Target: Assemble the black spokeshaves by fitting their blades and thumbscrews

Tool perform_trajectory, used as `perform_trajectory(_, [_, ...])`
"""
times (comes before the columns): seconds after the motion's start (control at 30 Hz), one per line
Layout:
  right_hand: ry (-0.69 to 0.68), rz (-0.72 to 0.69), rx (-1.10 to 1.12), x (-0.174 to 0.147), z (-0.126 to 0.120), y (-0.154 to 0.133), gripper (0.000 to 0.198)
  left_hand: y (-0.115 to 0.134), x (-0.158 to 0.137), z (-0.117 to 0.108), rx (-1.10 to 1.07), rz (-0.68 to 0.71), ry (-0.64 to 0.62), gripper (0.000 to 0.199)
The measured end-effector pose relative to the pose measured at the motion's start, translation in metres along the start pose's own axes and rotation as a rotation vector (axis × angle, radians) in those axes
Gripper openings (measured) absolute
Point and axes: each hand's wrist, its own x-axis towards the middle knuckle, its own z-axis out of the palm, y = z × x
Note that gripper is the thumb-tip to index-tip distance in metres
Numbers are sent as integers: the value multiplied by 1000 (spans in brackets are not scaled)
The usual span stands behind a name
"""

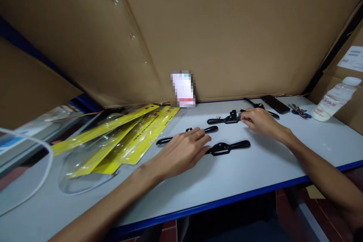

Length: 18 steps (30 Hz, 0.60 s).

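Note:
Several black spokeshaves lie on the table. My left hand (188, 147) is curled over the left end of the nearest spokeshave (224, 148), and its palm and that handle are hidden. Just behind those fingers lies a second spokeshave (166, 141), its middle partly covered. My right hand (259, 121) pinches the right end of a third spokeshave (231, 118), which has small metal fittings on it; the fingertips hide the exact grip. A small silvery screw-like piece (218, 117) shows by its left handle. Beyond the right hand rests another spokeshave (274, 114).
Yellow cards in clear plastic packaging (141, 136) spread over the left side. A white cable (48, 174) loops at far left. A lit, blurred-out screen (183, 89) leans on the cardboard wall (212, 34). A black phone (275, 104), keys (299, 110) and a white bottle (334, 100) stand or lie right.

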Motion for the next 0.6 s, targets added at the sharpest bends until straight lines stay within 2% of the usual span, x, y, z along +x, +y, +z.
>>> perform_trajectory(0.1, [-13,105,-62,2,-2,12,22,8,1,12,12,-1,-59,20])
perform_trajectory(0.3, [-11,245,-135,8,-3,34,28,6,1,21,-31,11,-103,16])
perform_trajectory(0.6, [55,268,-45,18,11,42,33,18,2,31,-42,133,-38,23])
